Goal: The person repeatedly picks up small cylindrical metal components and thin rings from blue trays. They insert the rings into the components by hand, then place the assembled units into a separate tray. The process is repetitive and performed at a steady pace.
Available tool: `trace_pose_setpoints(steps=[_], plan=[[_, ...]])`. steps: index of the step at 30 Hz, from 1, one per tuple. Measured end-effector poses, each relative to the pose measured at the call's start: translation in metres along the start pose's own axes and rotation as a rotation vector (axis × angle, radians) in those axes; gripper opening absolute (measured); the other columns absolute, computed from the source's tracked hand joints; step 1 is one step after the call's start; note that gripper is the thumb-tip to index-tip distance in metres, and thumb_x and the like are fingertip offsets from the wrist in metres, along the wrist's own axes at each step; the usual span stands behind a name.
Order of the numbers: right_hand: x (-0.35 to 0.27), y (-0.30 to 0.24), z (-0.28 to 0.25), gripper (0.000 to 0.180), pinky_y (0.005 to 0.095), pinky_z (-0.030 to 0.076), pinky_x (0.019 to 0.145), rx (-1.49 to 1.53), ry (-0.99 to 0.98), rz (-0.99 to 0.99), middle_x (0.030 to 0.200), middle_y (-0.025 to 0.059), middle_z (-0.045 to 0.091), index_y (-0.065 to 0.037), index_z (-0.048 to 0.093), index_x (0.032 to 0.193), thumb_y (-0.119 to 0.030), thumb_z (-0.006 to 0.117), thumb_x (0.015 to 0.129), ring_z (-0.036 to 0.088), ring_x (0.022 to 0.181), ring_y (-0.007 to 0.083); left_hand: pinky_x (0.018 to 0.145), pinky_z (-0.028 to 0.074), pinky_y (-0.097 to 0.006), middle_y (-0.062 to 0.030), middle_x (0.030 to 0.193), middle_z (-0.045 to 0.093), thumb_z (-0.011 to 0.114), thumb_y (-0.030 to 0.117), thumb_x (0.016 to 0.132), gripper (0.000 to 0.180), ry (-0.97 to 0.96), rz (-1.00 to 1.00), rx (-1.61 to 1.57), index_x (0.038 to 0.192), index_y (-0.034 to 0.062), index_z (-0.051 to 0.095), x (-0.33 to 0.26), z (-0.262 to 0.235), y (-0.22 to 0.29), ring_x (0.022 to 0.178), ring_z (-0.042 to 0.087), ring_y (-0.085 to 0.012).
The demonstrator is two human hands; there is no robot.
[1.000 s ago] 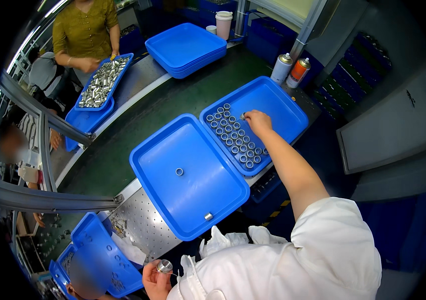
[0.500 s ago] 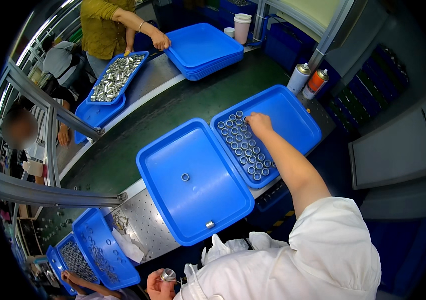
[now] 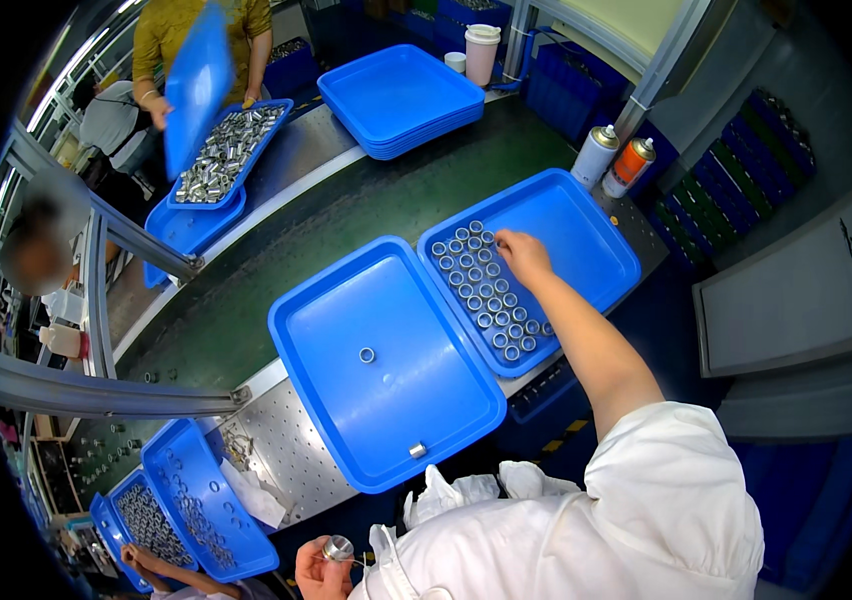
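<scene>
In the lower part of the view my left hand (image 3: pixel 318 574) is closed round a short shiny metal sleeve (image 3: pixel 338 548). My right hand (image 3: pixel 524 256) reaches into the right-hand blue tray (image 3: pixel 596 215). Its fingers are bent together beside the end of several rows of upright metal sleeves (image 3: pixel 495 304); whatever is between the fingertips is hidden. Next to it lies a second blue tray (image 3: pixel 386 300). One sleeve (image 3: pixel 367 355) stands upright in this tray, and another sleeve (image 3: pixel 417 450) rests on its side near the front edge.
A co-worker's hand (image 3: pixel 157 110) holds a blue tray (image 3: pixel 198 90) above a tray of metal sleeves (image 3: pixel 231 155). Stacked blue trays (image 3: pixel 396 95), a lidded cup (image 3: pixel 482 55) and two spray cans (image 3: pixel 614 160) stand beyond. A metal frame (image 3: pixel 116 398) crosses at left.
The co-worker has taken a blue tray off the stack and swung it left, over the filled tray. My right hand has shifted slightly right from the last sleeve. My left hand stays put.
</scene>
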State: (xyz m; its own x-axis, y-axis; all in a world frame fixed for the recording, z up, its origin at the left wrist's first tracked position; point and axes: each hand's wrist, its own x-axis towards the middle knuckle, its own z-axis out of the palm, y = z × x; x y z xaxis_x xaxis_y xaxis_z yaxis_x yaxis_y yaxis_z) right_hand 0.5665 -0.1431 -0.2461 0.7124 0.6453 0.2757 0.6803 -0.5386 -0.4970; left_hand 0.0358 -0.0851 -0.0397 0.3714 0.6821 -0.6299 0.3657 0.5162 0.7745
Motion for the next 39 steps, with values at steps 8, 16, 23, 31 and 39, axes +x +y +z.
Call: trace_pose_setpoints(steps=[8, 16, 23, 31, 39], plan=[[-0.013, 0.012, 0.005, 0.016, 0.0397, 0.05, 0.068, 0.041, -0.028, -0.018, 0.086, 0.013, 0.065, -0.01, 0.06, 0.095, -0.008, 0.061, 0.08, 0.062, 0.081, 0.0319, 0.084, 0.047, -0.03, -0.016, 0.117, 0.053, 0.053, 0.006, 0.089, 0.038, -0.014, 0.07, -0.065, 0.125, 0.0031, 0.042, 0.003, 0.0, -0.008, 0.103, 0.054, -0.0223], [-0.01, -0.011, -0.001, 0.02, 0.0371, 0.05, 0.079, 0.132, 0.163, -0.033, 0.099, 0.0138, 0.065, -0.006, 0.063, 0.098, -0.004, 0.06, 0.078, 0.062, 0.091, 0.0318, 0.086, 0.046, -0.03, -0.0136, 0.109, 0.059, 0.057, 0.004, 0.087, 0.031, 0.006, 0.113, -0.18, 0.117, -0.0005, 0.05, 0.0, -0.002, -0.019, 0.099, 0.058, -0.0198], [-0.013, -0.151, 0.003, 0.013, 0.0272, 0.049, 0.061, 0.3, 0.127, -0.296, 0.084, 0.0096, 0.064, -0.002, 0.062, 0.091, 0.002, 0.062, 0.079, 0.06, 0.069, 0.019, 0.084, 0.049, -0.029, -0.013, 0.103, 0.06, 0.057, -0.012, 0.078, 0.032, 0.021, 0.201, -0.472, 0.108, -0.0037, 0.053, 0.002, -0.032, -0.031, 0.095, 0.06, -0.018], [-0.067, -0.38, 0.116, 0.019, 0.0327, 0.051, 0.066, 0.569, -0.505, -0.896, 0.086, 0.0099, 0.064, -0.006, 0.063, 0.088, 0.001, 0.066, 0.07, 0.063, 0.076, 0.0245, 0.088, 0.047, -0.029, -0.0133, 0.106, 0.06, 0.06, -0.009, 0.079, 0.034, 0.163, 0.186, -0.607, 0.112, -0.0043, 0.052, -0.016, -0.102, -0.055, 0.1, 0.059, -0.0181], [-0.083, -0.58, 0.273, 0.015, 0.0389, 0.048, 0.069, 0.678, -0.522, -0.577, 0.088, 0.0137, 0.062, -0.005, 0.063, 0.093, -0.01, 0.061, 0.079, 0.06, 0.077, 0.0306, 0.082, 0.049, -0.028, -0.014, 0.102, 0.061, 0.06, -0.008, 0.079, 0.033, 0.427, 0.158, -0.782, 0.111, -0.0058, 0.052, -0.024, -0.166, -0.101, 0.09, 0.062, -0.0185]])
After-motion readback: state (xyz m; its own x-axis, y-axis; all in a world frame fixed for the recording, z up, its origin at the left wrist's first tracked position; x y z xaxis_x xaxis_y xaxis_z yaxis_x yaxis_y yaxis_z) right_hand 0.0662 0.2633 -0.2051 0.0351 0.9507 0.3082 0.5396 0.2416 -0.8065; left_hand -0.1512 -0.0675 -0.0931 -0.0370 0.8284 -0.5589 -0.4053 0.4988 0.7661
